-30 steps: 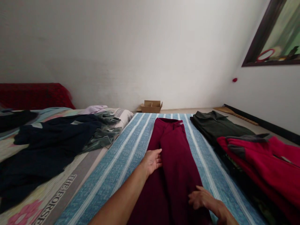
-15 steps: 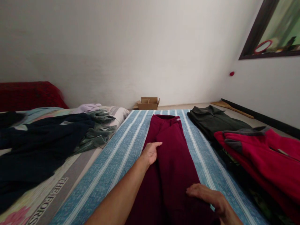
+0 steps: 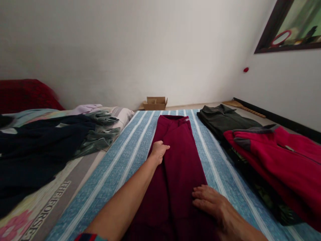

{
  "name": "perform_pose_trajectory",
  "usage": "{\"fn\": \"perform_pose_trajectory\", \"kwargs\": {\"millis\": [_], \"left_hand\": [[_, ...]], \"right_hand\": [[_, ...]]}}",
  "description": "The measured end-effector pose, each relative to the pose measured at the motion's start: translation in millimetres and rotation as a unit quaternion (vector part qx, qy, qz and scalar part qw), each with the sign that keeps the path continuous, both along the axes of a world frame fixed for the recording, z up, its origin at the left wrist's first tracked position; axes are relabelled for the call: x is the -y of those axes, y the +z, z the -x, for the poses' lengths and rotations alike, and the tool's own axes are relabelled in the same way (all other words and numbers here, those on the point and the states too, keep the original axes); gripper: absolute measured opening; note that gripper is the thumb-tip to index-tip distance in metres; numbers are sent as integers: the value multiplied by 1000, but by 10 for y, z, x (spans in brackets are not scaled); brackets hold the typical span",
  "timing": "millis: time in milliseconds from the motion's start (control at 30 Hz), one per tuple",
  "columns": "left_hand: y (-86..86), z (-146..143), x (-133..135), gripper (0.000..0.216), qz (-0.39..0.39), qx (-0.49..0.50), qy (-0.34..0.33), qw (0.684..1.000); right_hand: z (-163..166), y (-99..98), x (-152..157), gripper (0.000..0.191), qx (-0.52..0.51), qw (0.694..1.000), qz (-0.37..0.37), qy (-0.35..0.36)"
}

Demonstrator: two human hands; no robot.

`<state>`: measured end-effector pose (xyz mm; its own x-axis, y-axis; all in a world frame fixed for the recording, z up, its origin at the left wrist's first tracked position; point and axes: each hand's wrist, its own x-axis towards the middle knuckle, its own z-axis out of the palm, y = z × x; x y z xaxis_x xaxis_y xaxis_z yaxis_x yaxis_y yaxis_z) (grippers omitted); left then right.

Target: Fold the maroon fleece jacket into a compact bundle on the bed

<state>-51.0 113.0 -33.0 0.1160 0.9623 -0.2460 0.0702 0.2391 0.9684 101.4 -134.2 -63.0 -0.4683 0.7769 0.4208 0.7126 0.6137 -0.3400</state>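
Observation:
A pair of maroon trousers [image 3: 180,154] lies lengthwise in front of me on a blue striped sheet [image 3: 120,147], waistband at the far end, one leg lapped partly over the other. My left hand [image 3: 159,151] is on the upper part of the trousers, its fingers curled in at the cloth and the thumb pointing right; the fingertips are partly hidden. Lower down, my right hand [image 3: 209,201] rests flat on the right edge of the trousers, fingers stretched out and slightly apart. The near ends of the legs fade into shadow at the bottom.
Right of the trousers lie a folded dark green garment [image 3: 225,117] and a red fleece jacket [image 3: 281,144] on darker cloth. Dark navy clothing [image 3: 50,144] and greyish-green garments [image 3: 100,137] lie on the left bedding. A cardboard box [image 3: 154,103] stands by the far wall.
My right hand has moved slightly up and left along the trousers and lies flatter. The left hand stays at about the same spot on the cloth. The view has tipped down a little.

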Motion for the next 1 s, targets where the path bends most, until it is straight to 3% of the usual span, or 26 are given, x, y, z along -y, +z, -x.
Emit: {"fn": "perform_pose_trajectory", "kwargs": {"millis": [167,433,600,767,933,1000], "left_hand": [[-46,-50,1,19,-46,-72,-2,996],[-93,-77,6,17,-121,-180,-2,976],[-84,-85,-52,33,-164,-243,15,956],[-12,-94,-69,33,-192,-295,5,936],[154,-85,83,33,-226,-343,-19,912],[242,-51,207,36,-286,-364,-62,884]], "right_hand": [[75,324,230,62,57,992,108,-37],[214,387,392,69,109,986,122,-36],[298,446,513,58,111,989,77,-55],[407,374,569,40,99,990,24,-102],[462,351,561,37,73,991,-21,-108],[467,344,580,40,78,990,-49,-103]]}}
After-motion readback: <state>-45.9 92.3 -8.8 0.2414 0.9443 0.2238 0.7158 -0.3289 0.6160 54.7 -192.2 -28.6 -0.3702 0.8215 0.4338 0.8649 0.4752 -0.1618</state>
